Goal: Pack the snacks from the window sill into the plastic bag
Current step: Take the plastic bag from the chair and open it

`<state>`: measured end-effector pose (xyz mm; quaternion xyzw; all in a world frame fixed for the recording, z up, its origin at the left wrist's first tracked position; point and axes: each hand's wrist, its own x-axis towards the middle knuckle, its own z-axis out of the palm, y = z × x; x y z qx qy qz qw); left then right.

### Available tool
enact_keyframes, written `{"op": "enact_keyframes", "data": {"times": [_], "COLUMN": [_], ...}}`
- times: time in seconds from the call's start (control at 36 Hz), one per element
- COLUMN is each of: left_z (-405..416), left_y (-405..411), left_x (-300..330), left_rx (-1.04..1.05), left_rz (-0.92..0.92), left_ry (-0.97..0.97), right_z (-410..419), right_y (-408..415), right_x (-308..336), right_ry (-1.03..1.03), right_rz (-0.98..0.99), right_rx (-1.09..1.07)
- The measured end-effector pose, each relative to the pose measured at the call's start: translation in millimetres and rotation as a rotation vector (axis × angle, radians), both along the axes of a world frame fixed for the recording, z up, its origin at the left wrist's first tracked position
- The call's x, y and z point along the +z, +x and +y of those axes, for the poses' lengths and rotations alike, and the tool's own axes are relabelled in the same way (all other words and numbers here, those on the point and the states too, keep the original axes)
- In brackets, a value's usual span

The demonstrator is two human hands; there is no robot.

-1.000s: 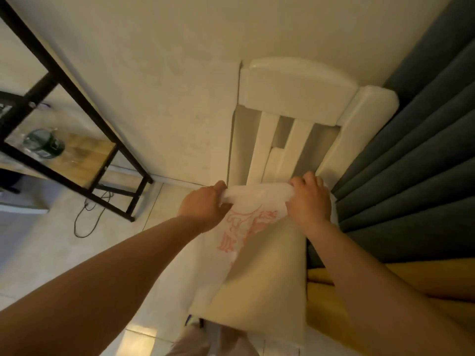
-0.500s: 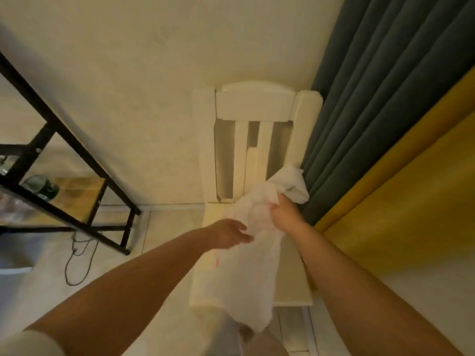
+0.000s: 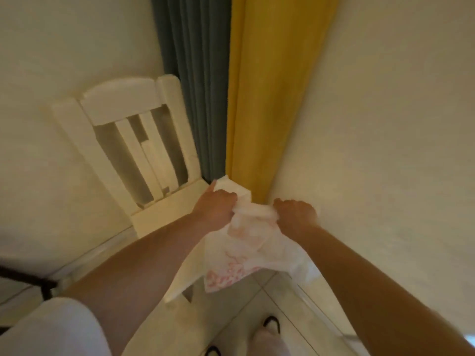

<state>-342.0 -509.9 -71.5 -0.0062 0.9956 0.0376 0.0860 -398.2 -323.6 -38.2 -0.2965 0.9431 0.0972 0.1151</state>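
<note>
- the plastic bag point(image 3: 246, 255) hangs in the lower centre of the frame, white with red print, limp and bunched, its top edge pinched between our two hands.
- our left hand point(image 3: 216, 208) is clenched on the left part of the top edge; our right hand point(image 3: 295, 214) is closed on the right part. the mouth looks unopened, so we judge the layers could stay stuck together if we only pull sideways.
- thin film like this can tear at the rim if we tug too hard.
- no snacks and no window sill show in the frame; with an unopened bag we risk fumbling them one-handed there.
- the white chair point(image 3: 133, 140) sits at centre left, just beside the grey curtain point(image 3: 195, 80) and the yellow curtain point(image 3: 270, 86); the dangling bag could snag on the chair as we turn.
</note>
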Motion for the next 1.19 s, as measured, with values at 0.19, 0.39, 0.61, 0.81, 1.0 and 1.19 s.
{"op": "enact_keyframes", "data": {"times": [0.19, 0.39, 0.61, 0.81, 1.0, 1.19], "left_z": [98, 177, 314, 398, 439, 476], "left_y": [31, 79, 108, 122, 143, 146], "left_x": [1, -26, -34, -19, -22, -11], "left_rx": [0.21, 0.042, 0.097, 0.006, -0.026, 0.007], "left_rz": [0.025, 0.158, 0.081, -0.067, 0.04, -0.18], "left_ry": [0.71, 0.163, 0.35, 0.519, 0.521, 0.591], "right_z": [115, 179, 282, 385, 442, 471], "right_y": [22, 75, 153, 205, 248, 289], "right_x": [-25, 6, -6, -10, -19, -9], "right_ry": [-0.292, -1.054, -0.794, -0.502, 0.012, -0.358], "right_rz": [-0.069, 0.024, -0.029, -0.032, 0.064, 0.354], "right_rx": [-0.603, -0.888, -0.685, -0.678, -0.826, -1.246]}}
